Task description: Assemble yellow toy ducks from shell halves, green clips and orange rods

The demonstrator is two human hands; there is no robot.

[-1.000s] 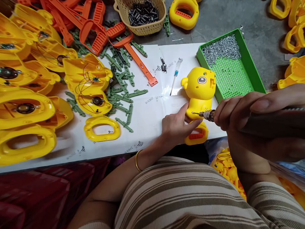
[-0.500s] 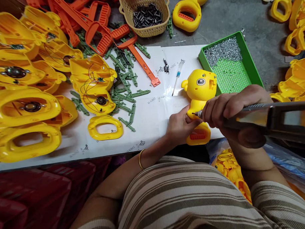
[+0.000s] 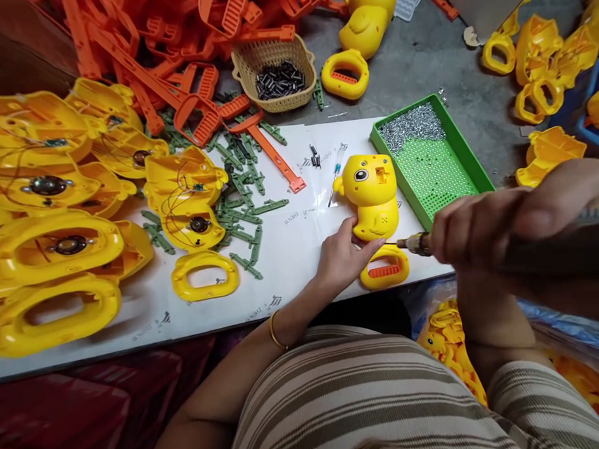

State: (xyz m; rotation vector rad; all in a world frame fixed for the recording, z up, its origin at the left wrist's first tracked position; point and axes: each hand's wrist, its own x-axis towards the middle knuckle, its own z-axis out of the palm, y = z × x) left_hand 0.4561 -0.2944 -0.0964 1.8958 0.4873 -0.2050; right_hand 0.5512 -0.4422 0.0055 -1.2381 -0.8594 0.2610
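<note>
A yellow duck-shaped toy [image 3: 372,196] lies on the white sheet [image 3: 290,251] with its orange-insert handle toward me. My left hand [image 3: 342,256] rests on the sheet and pinches the toy's lower left side with thumb and fingers. My right hand [image 3: 506,227] is wrapped round a dark electric screwdriver [image 3: 565,248], whose metal tip [image 3: 412,245] sits just right of the toy's lower body, close to it.
A green tray [image 3: 474,172] with small silver screws stands right of the toy. A small hand screwdriver [image 3: 336,177], green clips [image 3: 244,207] and yellow shell halves [image 3: 185,196] lie left. A basket [image 3: 274,71] of black parts and orange straps [image 3: 175,52] sit behind.
The screwdriver tip has drawn back to the right, off the toy's body. The view tilted up, showing more of the floor and orange parts behind. My left hand kept its hold.
</note>
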